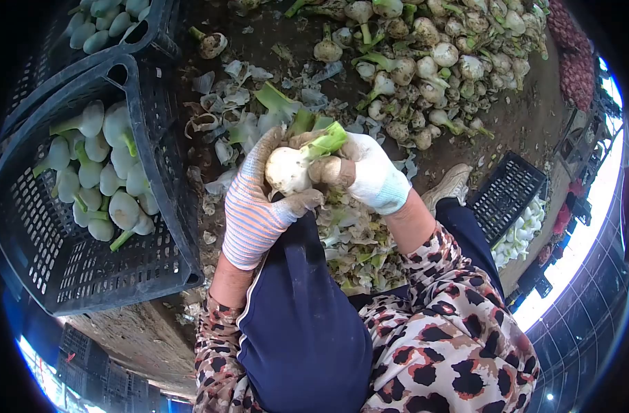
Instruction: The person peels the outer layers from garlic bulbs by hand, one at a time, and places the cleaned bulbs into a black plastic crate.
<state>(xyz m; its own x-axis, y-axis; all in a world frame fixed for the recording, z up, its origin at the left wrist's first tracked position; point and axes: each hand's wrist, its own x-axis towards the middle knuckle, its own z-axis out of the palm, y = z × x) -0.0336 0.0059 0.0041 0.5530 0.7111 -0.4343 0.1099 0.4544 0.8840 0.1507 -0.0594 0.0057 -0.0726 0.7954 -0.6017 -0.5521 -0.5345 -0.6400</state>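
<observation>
My left hand (256, 199), in a striped glove with soiled fingers, is closed around a white onion-like bulb (285, 171). A short cut green stalk (328, 140) points up and right from the bulb, and brown dirt marks its skin. From the other side, my right hand (373, 172), in a white glove with dirty fingertips, grips the bulb at the base of its stalk. The bulb is held just above my knee. Loose green and white outer leaves (276, 103) show just beyond my fingers. Part of the bulb is hidden by both hands.
On the left, a black crate (87, 275) holds several clean bulbs; another crate (53, 69) stands behind it. Untrimmed bulbs (438, 76) are heaped at the upper right. Peelings (359, 255) cover the ground. A black crate (508, 193) and white bulbs (521, 237) are at the right.
</observation>
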